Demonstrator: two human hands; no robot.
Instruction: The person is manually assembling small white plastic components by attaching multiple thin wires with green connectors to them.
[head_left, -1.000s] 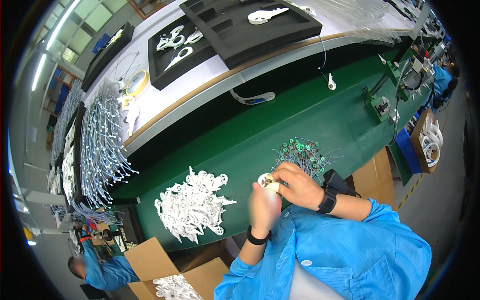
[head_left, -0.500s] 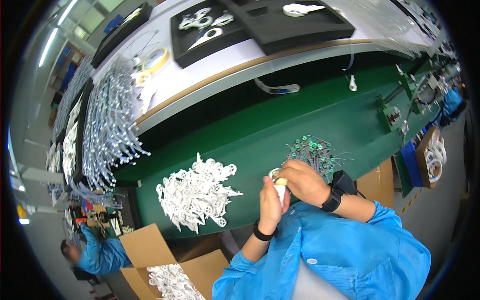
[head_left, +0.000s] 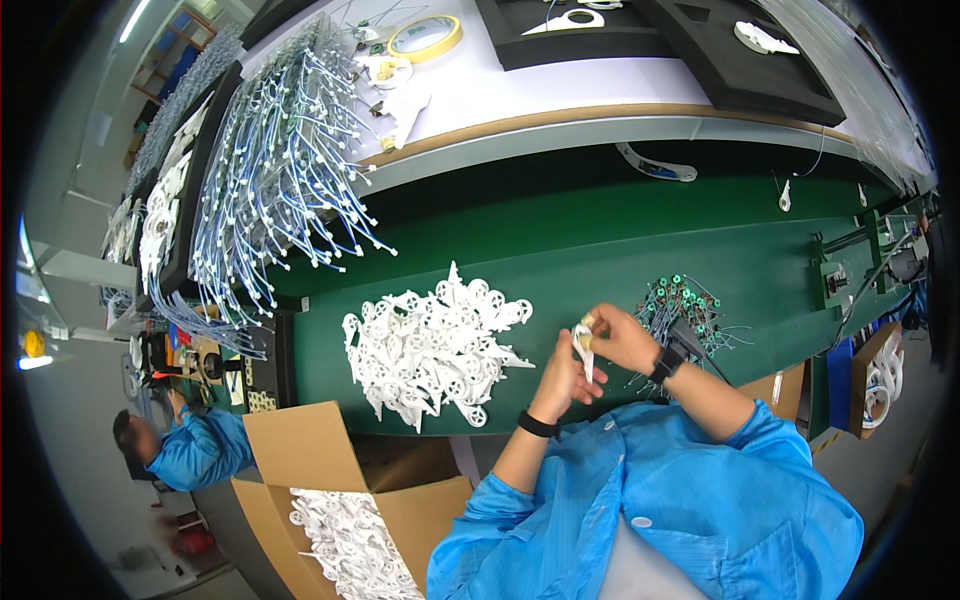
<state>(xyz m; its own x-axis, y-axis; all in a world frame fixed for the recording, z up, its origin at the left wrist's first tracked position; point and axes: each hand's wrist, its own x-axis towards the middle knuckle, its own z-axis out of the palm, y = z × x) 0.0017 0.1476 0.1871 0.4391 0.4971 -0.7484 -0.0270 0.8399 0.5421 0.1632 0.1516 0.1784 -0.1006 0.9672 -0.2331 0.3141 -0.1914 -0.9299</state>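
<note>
A small white plastic part (head_left: 582,354), round at its upper end with a narrow tail, is held between my hands above the green bench. My left hand (head_left: 566,386) supports it from below and the left, its thumb along the part and some fingertips extended past the tail. At the round end, my right hand (head_left: 622,342) pinches with thumb and fingers; pale yellow covers show at the fingertips. A heap of similar white plastic parts (head_left: 430,345) lies left of my hands. Beside my right hand is a pile of thin wired pieces with green rings (head_left: 685,305).
An open cardboard box (head_left: 300,440) of white parts stands at lower left. Bundled cables (head_left: 285,180) hang over the raised shelf's (head_left: 560,115) left end, near a yellow tape roll (head_left: 425,38). A bench fixture (head_left: 850,270) is at right. A co-worker (head_left: 195,445) sits far left.
The view has shifted, so the bench things sit differently in it. My left fingers have loosened and extended around the white part, whose tail now shows. Both hands stay together at it.
</note>
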